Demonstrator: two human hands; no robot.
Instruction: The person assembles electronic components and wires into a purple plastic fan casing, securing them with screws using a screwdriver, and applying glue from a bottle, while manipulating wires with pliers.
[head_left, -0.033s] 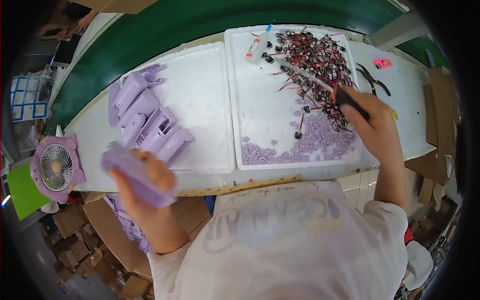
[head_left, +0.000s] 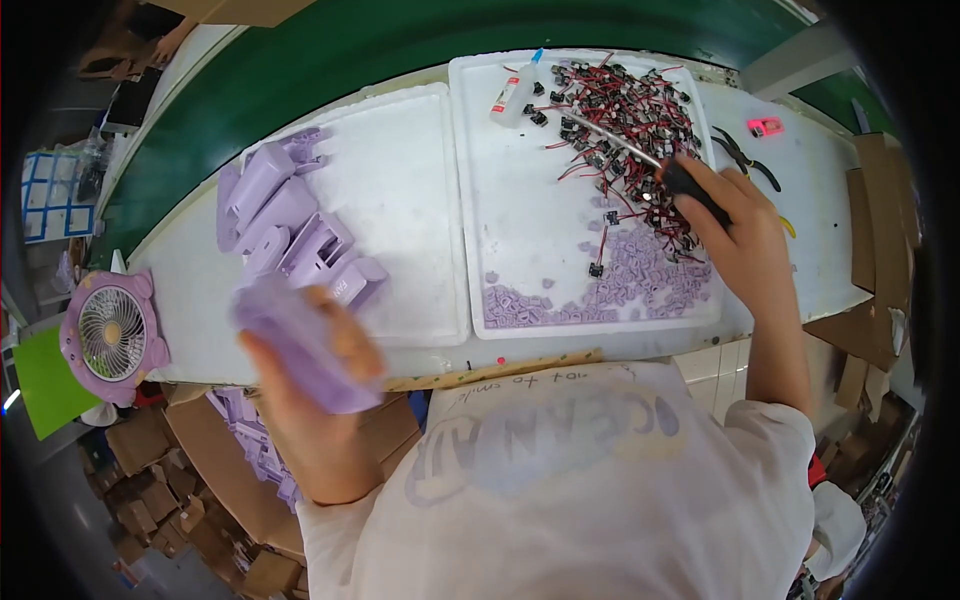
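My left hand (head_left: pixel 325 435) is closed around a light purple plastic housing (head_left: pixel 298 335), blurred by motion, at the table's front edge. My right hand (head_left: pixel 745 225) grips the black handle of a screwdriver (head_left: pixel 697 192). Its long metal shaft points up and left across a heap of small black switches with red wires (head_left: pixel 640 115). The heap lies in a white foam tray (head_left: pixel 520 220), whose front part holds many small purple plastic pieces (head_left: pixel 640 280). More purple housings (head_left: pixel 285 210) are piled in the left white tray (head_left: pixel 410 200).
A glue bottle with blue tip (head_left: pixel 514 92) lies in the right tray. Black pliers (head_left: pixel 745 160) and a pink-red object (head_left: pixel 765 127) lie beyond it. A purple fan (head_left: pixel 112 335) stands at left. Below the table, a cardboard box (head_left: pixel 215 455) holds purple parts.
My left hand has moved right and slightly down with the purple housing. The screwdriver in my right hand has shifted slightly, and its shaft looks sharper now.
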